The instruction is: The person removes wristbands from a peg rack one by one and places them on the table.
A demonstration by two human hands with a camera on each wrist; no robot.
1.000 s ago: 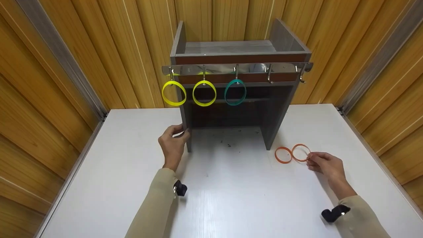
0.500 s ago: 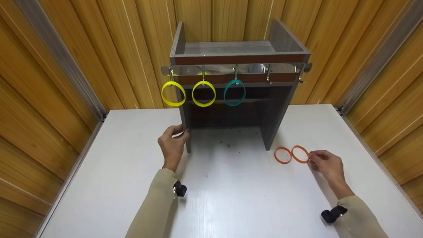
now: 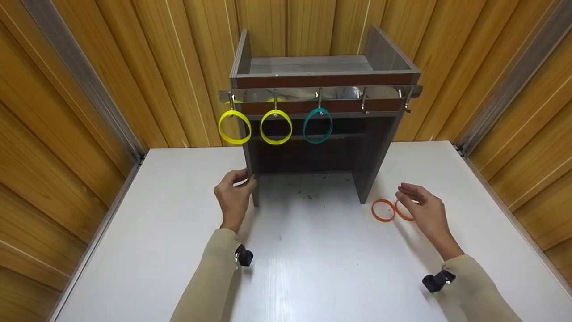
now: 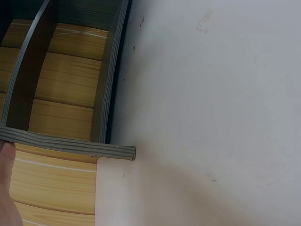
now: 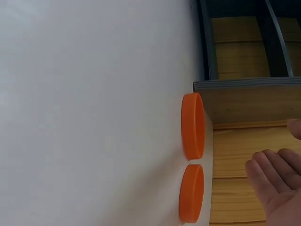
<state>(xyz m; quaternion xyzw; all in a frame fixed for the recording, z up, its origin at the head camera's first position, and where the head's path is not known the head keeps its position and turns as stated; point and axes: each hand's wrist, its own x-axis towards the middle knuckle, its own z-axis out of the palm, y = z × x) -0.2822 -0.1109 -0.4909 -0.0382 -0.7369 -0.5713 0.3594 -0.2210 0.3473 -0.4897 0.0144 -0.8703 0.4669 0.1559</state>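
Observation:
My left hand [image 3: 233, 197] grips the front edge of the left side panel [image 3: 251, 156] of a grey shelf, thumb in front and fingers behind. In the left wrist view, part of that hand [image 4: 6, 183] touches the panel [image 4: 70, 145]. My right hand [image 3: 426, 214] holds nothing and hovers over the table by two orange rings, fingers loosely extended. One ring [image 5: 189, 126] is beside the shelf's right panel; the other [image 5: 189, 194] is partly covered by the hand in the head view. Two yellow rings [image 3: 235, 141] and a teal ring [image 3: 318, 141] hang from hooks.
A metal hook rail [image 3: 297, 94] crosses the shelf front; its two rightmost hooks [image 3: 364, 105] carry no rings. Small dark specks [image 3: 309, 197] dot the white table [image 3: 304, 268] under the shelf. Wood-patterned walls [image 3: 192, 67] stand around the table.
My right hand has let go of the right orange ring and moved up and left over it. That ring now rests on the table. The left hand keeps its grip.

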